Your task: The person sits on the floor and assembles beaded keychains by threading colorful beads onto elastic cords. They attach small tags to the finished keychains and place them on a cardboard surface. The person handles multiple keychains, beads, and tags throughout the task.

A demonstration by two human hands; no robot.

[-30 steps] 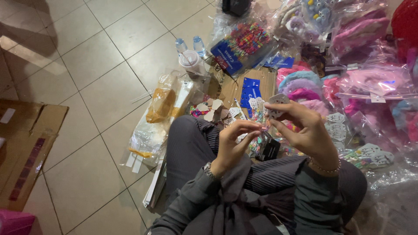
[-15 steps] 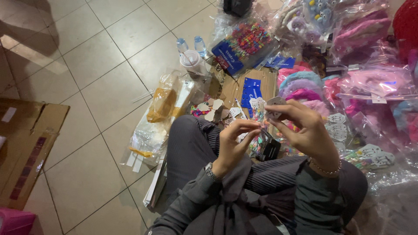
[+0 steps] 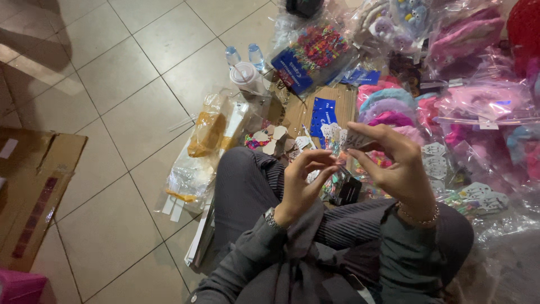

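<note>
We sit on a tile floor (image 3: 107,73), bags (image 3: 478,101) crowding its right side, bare left, both hands (image 3: 301,186) (image 3: 394,169) pinching small cards (image 3: 343,138).

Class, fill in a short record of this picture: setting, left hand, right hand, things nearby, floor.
Setting: person seated on a tiled floor, legs crossed
Left hand: fingertips pinch something small, too small to tell
Right hand: holds a small white card
Nearby: blue cards on cardboard, two water bottles, bagged pink hair accessories
Floor left: flattened cardboard box
</note>
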